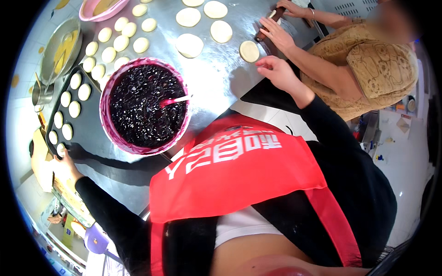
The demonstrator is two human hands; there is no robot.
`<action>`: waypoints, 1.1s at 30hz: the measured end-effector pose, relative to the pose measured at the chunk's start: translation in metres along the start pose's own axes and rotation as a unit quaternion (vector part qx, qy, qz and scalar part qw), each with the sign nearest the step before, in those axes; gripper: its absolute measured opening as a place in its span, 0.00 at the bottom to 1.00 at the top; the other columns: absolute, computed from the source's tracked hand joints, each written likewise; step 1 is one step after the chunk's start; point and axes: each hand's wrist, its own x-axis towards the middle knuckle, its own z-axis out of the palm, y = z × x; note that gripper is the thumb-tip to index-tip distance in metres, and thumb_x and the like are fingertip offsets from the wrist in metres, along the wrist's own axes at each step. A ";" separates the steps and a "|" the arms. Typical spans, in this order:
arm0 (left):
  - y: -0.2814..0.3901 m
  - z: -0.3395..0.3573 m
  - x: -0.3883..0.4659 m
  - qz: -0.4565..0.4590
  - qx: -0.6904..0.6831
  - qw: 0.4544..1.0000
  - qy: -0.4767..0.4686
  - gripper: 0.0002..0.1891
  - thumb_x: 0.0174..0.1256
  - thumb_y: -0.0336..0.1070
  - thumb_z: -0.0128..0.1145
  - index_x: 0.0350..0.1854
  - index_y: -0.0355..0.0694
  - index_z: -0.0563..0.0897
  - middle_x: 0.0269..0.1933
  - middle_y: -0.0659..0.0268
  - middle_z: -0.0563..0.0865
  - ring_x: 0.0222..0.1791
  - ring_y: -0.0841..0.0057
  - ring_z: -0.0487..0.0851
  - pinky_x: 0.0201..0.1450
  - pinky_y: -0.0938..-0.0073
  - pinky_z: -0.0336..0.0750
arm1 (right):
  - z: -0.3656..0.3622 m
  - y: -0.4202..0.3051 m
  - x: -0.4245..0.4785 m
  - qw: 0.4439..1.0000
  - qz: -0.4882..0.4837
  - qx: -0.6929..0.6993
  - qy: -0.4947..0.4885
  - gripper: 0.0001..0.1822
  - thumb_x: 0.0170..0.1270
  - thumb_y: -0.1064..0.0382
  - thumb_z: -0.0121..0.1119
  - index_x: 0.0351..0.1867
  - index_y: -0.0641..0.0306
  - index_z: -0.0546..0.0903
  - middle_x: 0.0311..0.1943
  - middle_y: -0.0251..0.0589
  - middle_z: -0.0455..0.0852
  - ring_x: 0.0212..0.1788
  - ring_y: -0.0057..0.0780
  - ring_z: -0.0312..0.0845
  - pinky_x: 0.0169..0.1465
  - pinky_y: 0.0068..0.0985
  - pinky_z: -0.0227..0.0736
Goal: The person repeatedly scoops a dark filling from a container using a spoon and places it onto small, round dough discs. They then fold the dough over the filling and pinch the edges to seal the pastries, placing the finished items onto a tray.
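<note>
My left hand (64,164) is at the near corner of a dark baking tray (89,81), its fingers on a pale round dough ball (61,149). Other filled-looking dough balls (74,109) lie on that tray in rows. My right hand (278,74) hovers off the right edge of the steel table, fingers curled and apart with nothing seen in them, just beside a flat dough disc (249,51). Between my hands stands a pink-rimmed bowl (189,119) of dark purple, glossy filling (145,103), with a light-handled utensil (179,99) stuck in it.
On the steel table (207,79) lie several dough discs (189,45) and dough balls (121,43). A co-worker's hands (278,34) press a dark rolling pin (271,25) at the upper right. A pink basin (103,10), a metal bowl (62,51) and a small metal pot (42,94) stand beyond.
</note>
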 end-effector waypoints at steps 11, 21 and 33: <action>0.051 -0.126 -0.253 -0.165 -0.461 0.861 -0.140 0.13 0.67 0.28 0.56 0.53 0.33 0.79 0.49 0.61 0.83 0.49 0.76 0.80 0.56 0.76 0.73 | 0.072 0.124 0.147 0.970 0.180 0.107 0.126 0.30 0.51 0.54 0.69 0.49 0.75 0.76 0.47 0.58 0.83 0.49 0.47 0.80 0.51 0.31 0.75; 0.191 -0.245 -0.249 -0.053 -0.596 0.799 -0.057 0.13 0.69 0.25 0.53 0.53 0.28 0.77 0.51 0.55 0.83 0.52 0.72 0.81 0.60 0.73 0.73 | 0.056 0.063 0.128 0.990 0.026 0.072 0.121 0.14 0.59 0.62 0.62 0.42 0.69 0.80 0.37 0.53 0.86 0.39 0.46 0.82 0.45 0.34 0.74; 0.348 -0.352 -0.252 0.024 -0.825 0.442 -0.351 0.19 0.72 0.39 0.53 0.56 0.29 0.76 0.45 0.62 0.84 0.42 0.80 0.82 0.45 0.80 0.76 | -0.029 -0.214 -0.020 0.840 -0.356 0.357 -0.201 0.13 0.68 0.65 0.58 0.49 0.71 0.79 0.37 0.35 0.86 0.38 0.14 0.80 0.40 0.14 0.74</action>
